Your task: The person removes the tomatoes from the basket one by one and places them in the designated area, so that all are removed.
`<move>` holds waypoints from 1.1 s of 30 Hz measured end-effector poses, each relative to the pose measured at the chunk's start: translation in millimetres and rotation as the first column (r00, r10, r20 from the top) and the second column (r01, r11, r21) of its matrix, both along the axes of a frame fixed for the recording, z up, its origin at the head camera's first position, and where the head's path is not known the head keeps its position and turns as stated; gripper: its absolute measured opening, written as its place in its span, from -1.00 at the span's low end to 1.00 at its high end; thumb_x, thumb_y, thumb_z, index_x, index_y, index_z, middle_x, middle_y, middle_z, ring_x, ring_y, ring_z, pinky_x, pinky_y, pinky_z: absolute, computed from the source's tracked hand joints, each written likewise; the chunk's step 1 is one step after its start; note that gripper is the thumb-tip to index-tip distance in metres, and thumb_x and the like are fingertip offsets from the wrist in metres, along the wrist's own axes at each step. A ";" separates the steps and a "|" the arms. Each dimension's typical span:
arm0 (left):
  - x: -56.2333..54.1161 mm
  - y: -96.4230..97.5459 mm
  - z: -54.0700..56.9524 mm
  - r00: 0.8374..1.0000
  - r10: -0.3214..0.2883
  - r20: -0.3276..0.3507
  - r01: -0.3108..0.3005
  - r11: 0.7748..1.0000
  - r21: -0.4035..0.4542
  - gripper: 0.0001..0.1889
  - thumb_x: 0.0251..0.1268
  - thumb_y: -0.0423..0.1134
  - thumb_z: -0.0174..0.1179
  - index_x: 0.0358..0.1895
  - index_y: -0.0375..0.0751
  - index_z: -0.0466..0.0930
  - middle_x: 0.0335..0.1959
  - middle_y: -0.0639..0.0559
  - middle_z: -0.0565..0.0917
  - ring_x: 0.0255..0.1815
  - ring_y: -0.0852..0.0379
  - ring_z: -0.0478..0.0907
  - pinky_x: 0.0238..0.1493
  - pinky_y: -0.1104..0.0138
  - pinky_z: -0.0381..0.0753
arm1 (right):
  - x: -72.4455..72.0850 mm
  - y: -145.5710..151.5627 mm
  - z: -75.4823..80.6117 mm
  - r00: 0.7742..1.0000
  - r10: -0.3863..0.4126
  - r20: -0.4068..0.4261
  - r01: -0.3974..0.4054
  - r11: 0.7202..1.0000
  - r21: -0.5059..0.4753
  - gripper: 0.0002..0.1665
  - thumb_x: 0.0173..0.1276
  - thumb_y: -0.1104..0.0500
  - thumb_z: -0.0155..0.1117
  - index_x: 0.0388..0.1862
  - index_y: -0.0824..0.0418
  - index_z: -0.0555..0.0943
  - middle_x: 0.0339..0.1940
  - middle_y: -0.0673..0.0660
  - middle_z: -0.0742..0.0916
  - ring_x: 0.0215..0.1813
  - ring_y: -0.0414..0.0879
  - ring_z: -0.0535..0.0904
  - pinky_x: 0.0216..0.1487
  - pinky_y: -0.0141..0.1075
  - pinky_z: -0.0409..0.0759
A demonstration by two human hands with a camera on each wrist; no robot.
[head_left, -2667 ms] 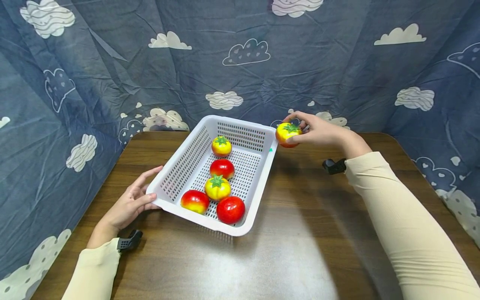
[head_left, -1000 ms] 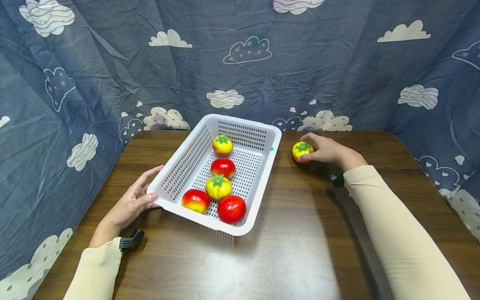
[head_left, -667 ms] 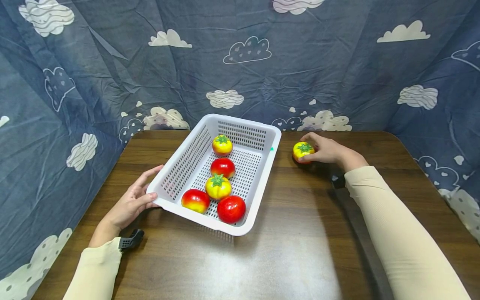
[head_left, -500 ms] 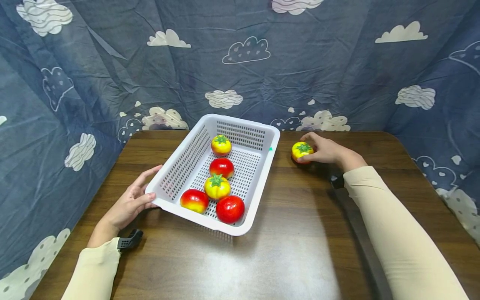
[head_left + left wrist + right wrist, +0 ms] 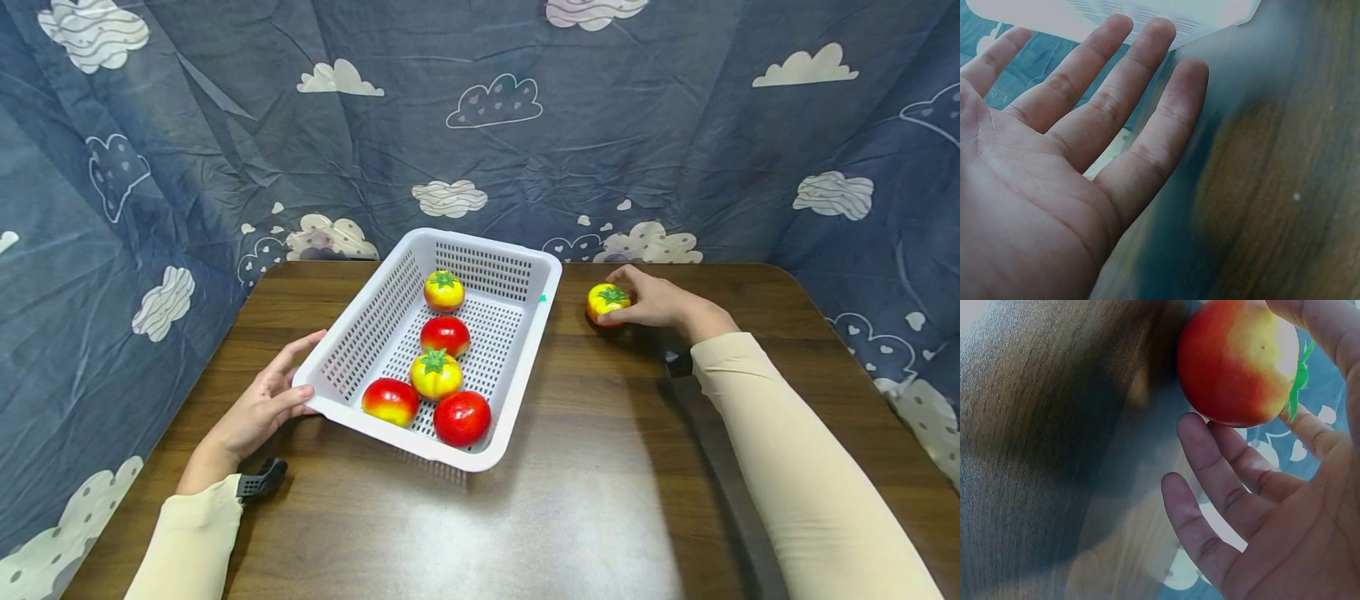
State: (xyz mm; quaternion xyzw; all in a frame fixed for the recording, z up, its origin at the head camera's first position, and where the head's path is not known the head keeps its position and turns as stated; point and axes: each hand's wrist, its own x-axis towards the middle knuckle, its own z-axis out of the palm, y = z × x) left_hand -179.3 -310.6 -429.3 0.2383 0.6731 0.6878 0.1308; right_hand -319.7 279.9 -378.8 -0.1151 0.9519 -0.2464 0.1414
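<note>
In the head view a white perforated plastic basket [image 5: 517, 375] stands tilted askew on the table. My left hand [image 5: 258, 412] touches its near left corner, thumb on the rim and straight fingers along the outer side; the left wrist view has the fingers spread against the basket wall [image 5: 1210, 15]. To the right of the basket, my right hand [image 5: 651, 300] pinches a yellow-red toy tomato [image 5: 606, 302] with green leaves between thumb and fingers, down at the tabletop. In the right wrist view the tomato [image 5: 1229, 369] shows its red side, with the lower fingers loose beneath it.
Inside the basket lie two more yellow toy tomatoes [image 5: 437, 379] with green leaves and several red round toy fruits [image 5: 462, 419]. The brown wooden table [image 5: 585, 467] ends at a blue cloud-patterned cloth [image 5: 337, 167] behind it. A black strap [image 5: 261, 481] sits on the left wrist.
Since the oldest frame, my right hand has brought the toy tomato from beside the basket's rim rightward and down to the table. It has stayed there lately; the left hand and basket hold still.
</note>
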 end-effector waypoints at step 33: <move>1.4 1.2 1.8 1.000 0.015 0.006 -0.015 1.000 -0.009 -0.23 0.59 -0.54 -0.07 0.75 0.07 0.06 0.38 0.09 0.57 0.24 0.13 0.70 0.13 0.26 0.78 | -5.3 6.3 39.7 0.999 0.009 -0.042 -0.009 1.000 -0.003 -0.06 0.43 -0.15 0.49 0.53 0.28 0.29 0.16 0.46 0.64 0.12 0.28 0.61 0.16 0.10 0.62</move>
